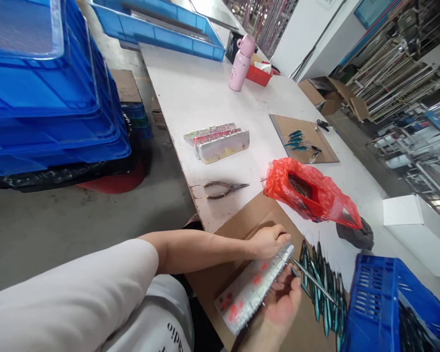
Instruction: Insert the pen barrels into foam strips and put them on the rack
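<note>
A foil-wrapped block (254,288) with red spots and fine wire-like bits along its edge lies tilted over a cardboard sheet (223,266). My left hand (269,242) is closed at the block's upper end; what its fingers pinch is hidden. Palm up along the block's right edge, my right hand (284,300) has its fingers curled around slim metal tweezers (317,283), which point down and right. A small dark blue piece also shows by its fingers. Beside it lies a row of slender blue-green fishing lures (324,288).
Needle-nose pliers (225,188) and several foil blocks (222,144) lie on the white table (190,98). A red bag (308,190), a lure board (304,139), a pink bottle (240,63) and a blue basket (374,298) stand around. Stacked blue crates (51,88) rise at left.
</note>
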Tool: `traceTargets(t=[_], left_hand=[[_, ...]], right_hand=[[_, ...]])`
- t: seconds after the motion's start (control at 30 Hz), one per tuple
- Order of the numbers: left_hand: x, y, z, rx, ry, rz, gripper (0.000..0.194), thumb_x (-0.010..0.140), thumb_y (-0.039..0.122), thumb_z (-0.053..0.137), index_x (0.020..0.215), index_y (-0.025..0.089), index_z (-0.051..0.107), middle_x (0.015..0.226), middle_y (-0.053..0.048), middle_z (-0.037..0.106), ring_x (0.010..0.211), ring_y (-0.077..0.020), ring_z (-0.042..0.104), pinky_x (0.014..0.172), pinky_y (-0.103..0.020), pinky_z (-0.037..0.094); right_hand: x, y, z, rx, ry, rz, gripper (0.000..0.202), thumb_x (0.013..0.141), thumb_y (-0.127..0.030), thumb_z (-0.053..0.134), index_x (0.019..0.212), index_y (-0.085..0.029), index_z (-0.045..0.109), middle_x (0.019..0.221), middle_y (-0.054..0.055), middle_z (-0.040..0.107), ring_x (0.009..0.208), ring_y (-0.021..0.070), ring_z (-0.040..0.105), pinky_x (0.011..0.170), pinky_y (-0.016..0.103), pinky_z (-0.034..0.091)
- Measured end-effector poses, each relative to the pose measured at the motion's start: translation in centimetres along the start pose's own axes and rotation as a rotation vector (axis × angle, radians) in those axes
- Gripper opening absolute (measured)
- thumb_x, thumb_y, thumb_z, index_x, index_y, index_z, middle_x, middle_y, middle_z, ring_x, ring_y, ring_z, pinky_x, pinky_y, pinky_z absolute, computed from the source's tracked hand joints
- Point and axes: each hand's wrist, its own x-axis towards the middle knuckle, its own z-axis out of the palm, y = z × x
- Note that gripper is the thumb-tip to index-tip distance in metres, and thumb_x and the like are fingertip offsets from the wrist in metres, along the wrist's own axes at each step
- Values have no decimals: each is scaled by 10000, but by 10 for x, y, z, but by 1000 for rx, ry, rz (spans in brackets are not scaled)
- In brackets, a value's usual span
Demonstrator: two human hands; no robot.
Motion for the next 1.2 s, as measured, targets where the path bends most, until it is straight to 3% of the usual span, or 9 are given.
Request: traceTargets(t=[0.4, 0.57, 0.87, 1.2], left_hand=[[1, -1, 0, 28, -23, -11, 372, 872, 444, 279, 1008, 184, 508, 901, -40, 595, 810, -158, 547, 712, -252, 418], [3, -5, 3, 19, -15, 2, 373, 869, 450, 283, 1009, 186, 507, 915, -43, 597, 818, -161, 548, 727, -259, 417], [2, -4, 3, 18, -10, -8, 378, 866, 461, 285, 1007, 193, 510, 910, -39, 597, 810, -163, 548, 722, -262, 417], [2, -4, 3, 50, -9, -8, 394, 869, 468, 274, 1023, 190, 507, 899, -38, 600, 807, -164, 552, 715, -262, 418]], right_hand=[[7, -2, -2, -1, 34, -55, 120, 728, -280, 576, 808, -234, 652, 760, -61, 689, 750, 94, 637, 692, 214, 510], [7, -2, -7, -23, 32, -65, 113, 755, -283, 561, 824, -242, 642, 760, -66, 688, 701, 75, 633, 610, 185, 499], [5, -1, -2, -65, 21, -90, 111, 737, -318, 576, 786, -250, 648, 740, -53, 685, 711, 117, 637, 676, 271, 506], [7, -1, -4, -133, 2, -110, 133, 753, -338, 549, 801, -255, 640, 756, -61, 685, 752, 107, 634, 708, 265, 505]])
